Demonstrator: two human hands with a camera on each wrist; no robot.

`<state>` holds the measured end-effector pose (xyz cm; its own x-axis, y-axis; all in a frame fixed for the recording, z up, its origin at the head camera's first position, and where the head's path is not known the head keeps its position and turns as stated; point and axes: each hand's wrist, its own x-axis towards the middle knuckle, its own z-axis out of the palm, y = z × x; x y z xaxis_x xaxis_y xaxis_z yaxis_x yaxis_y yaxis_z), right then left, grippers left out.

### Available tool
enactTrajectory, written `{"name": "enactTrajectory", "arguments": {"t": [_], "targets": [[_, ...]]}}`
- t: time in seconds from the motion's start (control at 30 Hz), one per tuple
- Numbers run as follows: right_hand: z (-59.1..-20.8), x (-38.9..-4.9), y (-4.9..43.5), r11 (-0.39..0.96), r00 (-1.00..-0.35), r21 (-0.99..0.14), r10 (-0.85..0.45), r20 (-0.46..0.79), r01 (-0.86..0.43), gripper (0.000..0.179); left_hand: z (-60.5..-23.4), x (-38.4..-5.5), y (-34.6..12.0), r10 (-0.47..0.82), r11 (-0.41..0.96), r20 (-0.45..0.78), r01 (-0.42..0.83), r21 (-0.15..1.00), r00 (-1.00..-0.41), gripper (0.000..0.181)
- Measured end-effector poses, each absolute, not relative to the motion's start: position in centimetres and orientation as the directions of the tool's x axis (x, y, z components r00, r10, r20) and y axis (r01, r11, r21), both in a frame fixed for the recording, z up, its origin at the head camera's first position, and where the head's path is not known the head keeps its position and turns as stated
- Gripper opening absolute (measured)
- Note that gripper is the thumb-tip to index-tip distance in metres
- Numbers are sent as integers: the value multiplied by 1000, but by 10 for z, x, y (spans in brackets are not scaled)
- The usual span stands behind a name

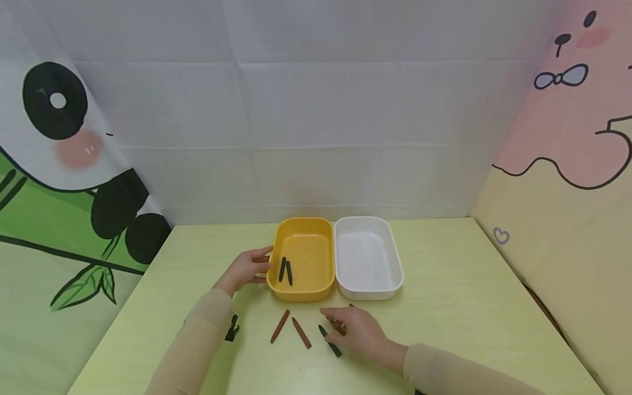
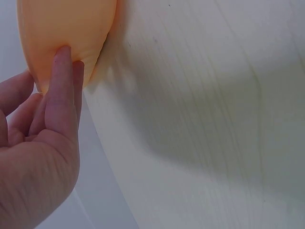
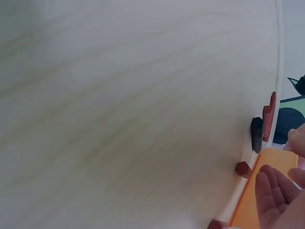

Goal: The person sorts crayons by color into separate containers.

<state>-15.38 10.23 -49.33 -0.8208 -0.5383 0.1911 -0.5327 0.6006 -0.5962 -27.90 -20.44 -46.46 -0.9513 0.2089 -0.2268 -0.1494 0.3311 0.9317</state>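
My left hand rests its fairly straight fingers on the outer left side of a yellow tray; the left wrist view shows fingertips against the tray wall. Two black crayons lie inside the tray. Over the table, my right hand is spread above a black crayon, its thumb beside it; whether they touch I cannot tell. Reddish-brown crayons are partly hidden under that hand. Just left lie two more reddish-brown crayons. The right wrist view shows thumb and fingers apart.
A white tray stands against the yellow tray's right side. A small black object shows beside my left sleeve. Behind the pale yellow table rises a white cloth backdrop, with cartoon-printed panels on both sides.
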Motion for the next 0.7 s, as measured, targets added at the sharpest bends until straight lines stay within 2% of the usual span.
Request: {"name": "enactTrajectory", "arguments": {"t": [0.3, 0.7], "targets": [[-497, -150, 102, 617, -814, -563, -545, 199, -550, 50, -464, -280, -204, 212, 331, -227, -148, 932, -951, 56], [-505, -150, 98, 661, -817, -517, -558, 145, -543, 51, -465, -280, -204, 204, 332, -229, -153, 931, -952, 56]]}}
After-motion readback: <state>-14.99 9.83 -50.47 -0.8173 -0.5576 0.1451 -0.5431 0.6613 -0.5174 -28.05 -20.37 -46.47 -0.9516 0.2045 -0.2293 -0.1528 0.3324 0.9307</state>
